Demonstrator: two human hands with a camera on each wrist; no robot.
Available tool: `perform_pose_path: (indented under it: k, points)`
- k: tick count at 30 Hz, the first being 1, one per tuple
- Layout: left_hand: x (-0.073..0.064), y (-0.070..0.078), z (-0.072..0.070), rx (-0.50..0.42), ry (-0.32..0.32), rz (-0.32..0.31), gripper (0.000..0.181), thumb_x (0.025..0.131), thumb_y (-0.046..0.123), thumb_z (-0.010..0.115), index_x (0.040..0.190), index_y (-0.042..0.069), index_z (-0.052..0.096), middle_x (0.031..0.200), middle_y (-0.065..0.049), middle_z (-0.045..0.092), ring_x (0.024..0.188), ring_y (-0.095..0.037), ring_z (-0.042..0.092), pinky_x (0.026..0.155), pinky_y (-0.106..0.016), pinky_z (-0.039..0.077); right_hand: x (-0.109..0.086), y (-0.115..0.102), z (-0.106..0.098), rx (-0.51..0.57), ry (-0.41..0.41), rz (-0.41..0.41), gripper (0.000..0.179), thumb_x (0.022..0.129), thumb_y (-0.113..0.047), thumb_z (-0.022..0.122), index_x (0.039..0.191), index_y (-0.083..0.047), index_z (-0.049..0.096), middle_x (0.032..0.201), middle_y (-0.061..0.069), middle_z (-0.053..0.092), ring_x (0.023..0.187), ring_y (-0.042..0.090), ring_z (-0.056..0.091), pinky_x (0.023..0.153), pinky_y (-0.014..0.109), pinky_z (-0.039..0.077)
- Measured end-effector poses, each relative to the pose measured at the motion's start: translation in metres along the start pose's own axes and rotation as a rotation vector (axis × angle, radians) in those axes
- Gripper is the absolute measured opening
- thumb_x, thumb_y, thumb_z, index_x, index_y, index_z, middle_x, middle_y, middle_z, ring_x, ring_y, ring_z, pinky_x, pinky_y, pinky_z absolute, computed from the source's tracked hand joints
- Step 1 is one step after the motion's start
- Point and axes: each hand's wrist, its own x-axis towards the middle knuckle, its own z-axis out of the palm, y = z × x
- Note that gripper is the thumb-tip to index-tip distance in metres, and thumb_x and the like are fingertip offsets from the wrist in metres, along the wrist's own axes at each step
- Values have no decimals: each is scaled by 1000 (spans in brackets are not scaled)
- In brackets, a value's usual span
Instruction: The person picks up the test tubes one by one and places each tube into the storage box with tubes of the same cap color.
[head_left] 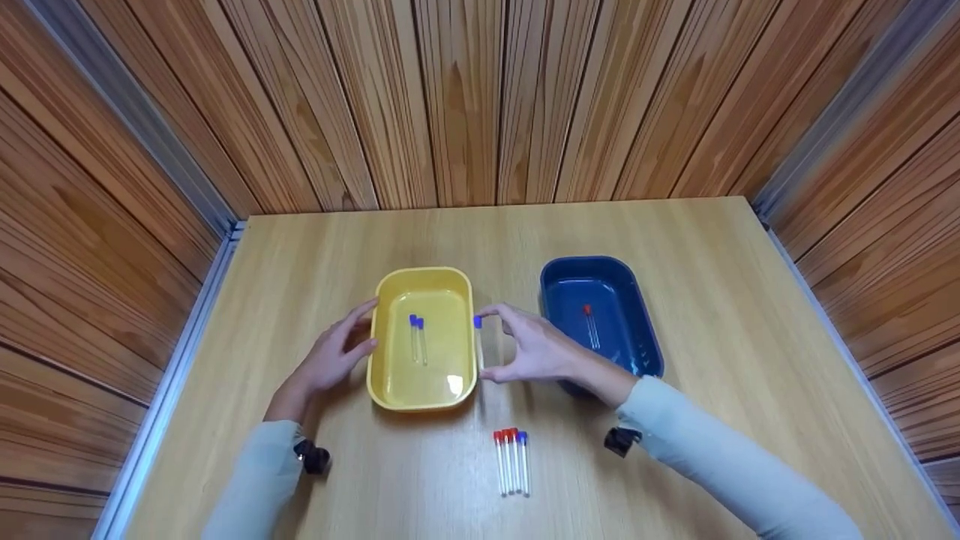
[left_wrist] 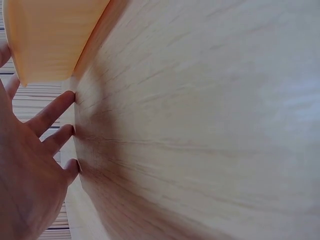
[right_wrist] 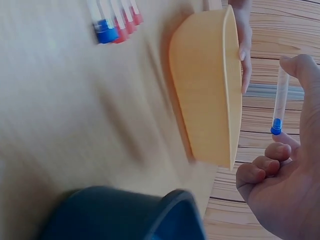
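My right hand point(head_left: 536, 345) pinches a blue-capped test tube point(right_wrist: 281, 97) lengthwise, thumb at its bottom and a finger at its cap. The tube is beside the right rim of the yellow tray point(head_left: 386, 394), apart from the tabletop. My left hand point(head_left: 335, 352) touches the tray's left rim with its thumb and fingertips; in the left wrist view the other fingers are spread and fairly straight. Two blue-capped tubes point(head_left: 421, 343) lie inside the yellow tray. One red-capped tube point(head_left: 592, 330) lies in the dark blue tray point(head_left: 551, 289), partly behind my right forearm.
Several tubes point(head_left: 510, 461) lie side by side on the table near the front, most with red caps and one with a blue cap. Wooden panel walls point(head_left: 465, 105) enclose the table point(head_left: 337, 240) at the back and both sides.
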Motion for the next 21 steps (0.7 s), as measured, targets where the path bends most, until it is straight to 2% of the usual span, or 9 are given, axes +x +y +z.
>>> perform_pose_path:
  k: [6, 11, 14, 16, 18, 21]
  points:
    - [1, 1, -1, -14, -8, -9, 72, 116, 34, 64, 179, 33, 30, 170, -18, 57, 164, -44, 49, 137, -75, 28, 18, -10, 2, 12, -33, -28, 88, 92, -38, 92, 164, -14, 47, 175, 21, 50, 156, 54, 56, 126, 68, 50]
    - [0, 0, -1, -10, -4, -22, 73, 115, 37, 64, 179, 35, 29, 170, -18, 57, 164, -45, 49, 137, -75, 28, 33, -15, 5, -2, -50, -33, 89, 91, -36, 93, 163, -14, 47, 170, 25, 54, 155, 53, 57, 127, 67, 50]
    - [0, 0, 0, -1, 2, -16, 73, 115, 36, 65, 179, 32, 30, 169, -19, 58, 163, -46, 49, 137, -75, 28, 42, -17, 7, 8, -57, -36, 88, 91, -35, 92, 163, -14, 45, 159, 25, 63, 143, 50, 67, 119, 61, 56]
    - [0, 0, 0, 4, 4, -12, 73, 115, 36, 65, 179, 30, 30, 168, -21, 59, 162, -47, 50, 137, -75, 29, 48, -18, 7, 17, -59, -32, 89, 91, -34, 92, 164, -14, 44, 151, 23, 68, 133, 45, 72, 109, 53, 59]
    - [0, 1, 1, 6, 7, -7, 73, 115, 35, 65, 179, 29, 31, 167, -22, 59, 161, -47, 51, 137, -75, 29, 53, -21, 8, 21, -62, -24, 89, 91, -34, 92, 164, -15, 44, 143, 19, 73, 120, 38, 76, 98, 44, 60]
    - [0, 2, 1, 5, 5, -17, 73, 115, 37, 65, 179, 30, 30, 169, -22, 58, 162, -47, 50, 137, -76, 29, 60, -24, 8, 13, -64, -3, 89, 92, -36, 91, 165, -18, 44, 139, 14, 74, 111, 26, 76, 91, 33, 59]
